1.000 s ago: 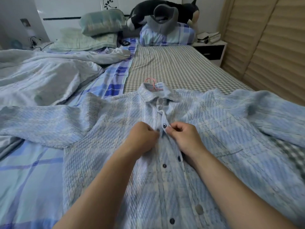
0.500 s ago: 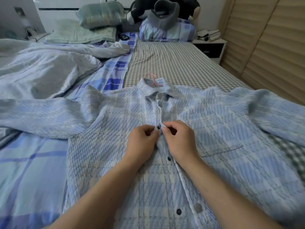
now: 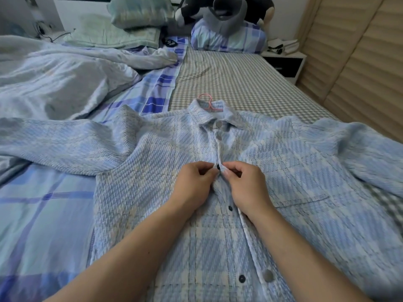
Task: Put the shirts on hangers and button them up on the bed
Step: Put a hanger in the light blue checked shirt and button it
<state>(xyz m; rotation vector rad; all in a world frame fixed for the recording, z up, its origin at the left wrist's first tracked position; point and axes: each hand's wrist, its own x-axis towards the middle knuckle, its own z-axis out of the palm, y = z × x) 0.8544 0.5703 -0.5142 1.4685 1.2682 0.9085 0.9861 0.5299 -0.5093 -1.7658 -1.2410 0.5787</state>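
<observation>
A light blue plaid shirt [image 3: 152,171] lies front up on the bed, sleeves spread to both sides. A pink hanger [image 3: 208,102] pokes out of its collar. The top two buttons near the collar are fastened. My left hand [image 3: 194,186] pinches the left placket edge beside a dark button [image 3: 218,168]. My right hand [image 3: 246,188] pinches the right placket edge against it. Lower down the placket stands open, with two dark buttons and a grey snap showing.
The bed [image 3: 239,79] carries a grey checked sheet on the right and a blue plaid sheet [image 3: 32,203] on the left. A crumpled duvet [image 3: 54,79] fills the left side. Pillows and a plush toy [image 3: 218,9] sit at the head. A nightstand [image 3: 285,59] and slatted wall stand at right.
Both hands stayed at the third button, drawing the two placket edges closer together. The camera tilted slightly down, so the collar sits lower in view.
</observation>
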